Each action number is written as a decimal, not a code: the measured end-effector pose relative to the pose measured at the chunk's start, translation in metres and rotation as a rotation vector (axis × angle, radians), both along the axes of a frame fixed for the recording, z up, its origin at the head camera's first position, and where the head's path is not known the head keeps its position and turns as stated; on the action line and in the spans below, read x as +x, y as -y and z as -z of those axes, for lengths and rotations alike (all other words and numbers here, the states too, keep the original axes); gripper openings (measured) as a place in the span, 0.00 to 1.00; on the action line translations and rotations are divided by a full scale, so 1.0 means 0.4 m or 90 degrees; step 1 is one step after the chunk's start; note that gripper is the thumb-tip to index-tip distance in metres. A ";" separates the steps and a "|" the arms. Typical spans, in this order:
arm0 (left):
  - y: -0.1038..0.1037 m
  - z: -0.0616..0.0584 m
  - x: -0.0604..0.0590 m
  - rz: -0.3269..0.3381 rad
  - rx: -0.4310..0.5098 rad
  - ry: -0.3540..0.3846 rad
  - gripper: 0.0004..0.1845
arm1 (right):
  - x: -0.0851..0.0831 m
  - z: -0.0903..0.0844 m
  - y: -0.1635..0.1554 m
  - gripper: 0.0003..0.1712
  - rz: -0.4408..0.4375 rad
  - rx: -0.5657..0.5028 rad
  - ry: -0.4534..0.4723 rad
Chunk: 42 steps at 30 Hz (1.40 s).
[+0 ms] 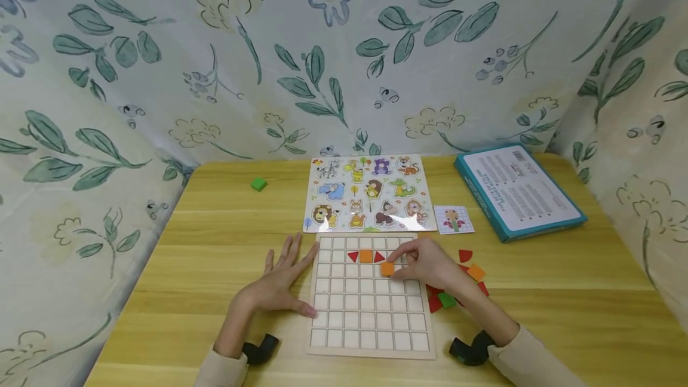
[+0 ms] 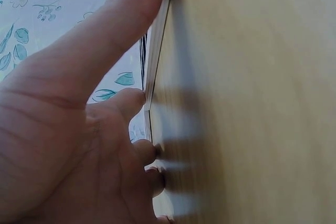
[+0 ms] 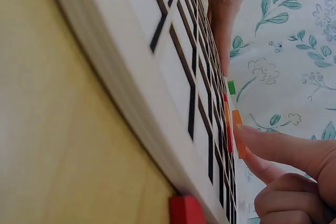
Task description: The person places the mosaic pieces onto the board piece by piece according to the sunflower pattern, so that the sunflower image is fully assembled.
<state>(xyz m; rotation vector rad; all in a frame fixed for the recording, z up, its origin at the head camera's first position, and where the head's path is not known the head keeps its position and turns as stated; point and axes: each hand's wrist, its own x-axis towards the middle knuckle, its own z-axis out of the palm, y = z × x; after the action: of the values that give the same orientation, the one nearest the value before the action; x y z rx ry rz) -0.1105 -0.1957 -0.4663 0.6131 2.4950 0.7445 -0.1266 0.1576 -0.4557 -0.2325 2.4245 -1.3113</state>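
A wooden grid board lies in front of the person. In its second row an orange square tile sits between two red triangle tiles. My right hand pinches another orange square tile between thumb and finger, close over the board just below and right of that row. The right wrist view shows this pinched tile edge-on, slightly above the grid. My left hand is spread at the board's left side, fingers straight, its thumb at the board's edge.
Beyond the board lies an animal puzzle. A small pattern card and a blue box are to the right. Loose red, orange and green tiles lie by the right forearm. One green tile sits far left.
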 end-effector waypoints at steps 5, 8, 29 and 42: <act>0.000 0.001 -0.003 -0.001 -0.001 0.000 0.71 | -0.001 0.005 0.021 0.11 0.018 0.011 0.026; 0.000 0.000 -0.005 0.001 -0.001 0.000 0.71 | -0.001 0.009 0.024 0.12 0.018 0.010 0.024; 0.001 -0.004 -0.005 0.002 -0.003 0.000 0.71 | -0.011 0.018 0.038 0.12 0.003 -0.016 0.034; 0.002 0.005 -0.003 0.001 -0.005 0.004 0.71 | -0.003 0.003 -0.038 0.15 0.010 -0.019 0.031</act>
<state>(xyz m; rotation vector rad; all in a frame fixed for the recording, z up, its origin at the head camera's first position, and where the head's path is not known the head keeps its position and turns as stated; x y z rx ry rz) -0.1118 -0.1965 -0.4682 0.6081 2.4905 0.7352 -0.1279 0.1728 -0.4570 -0.1874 2.3719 -1.3461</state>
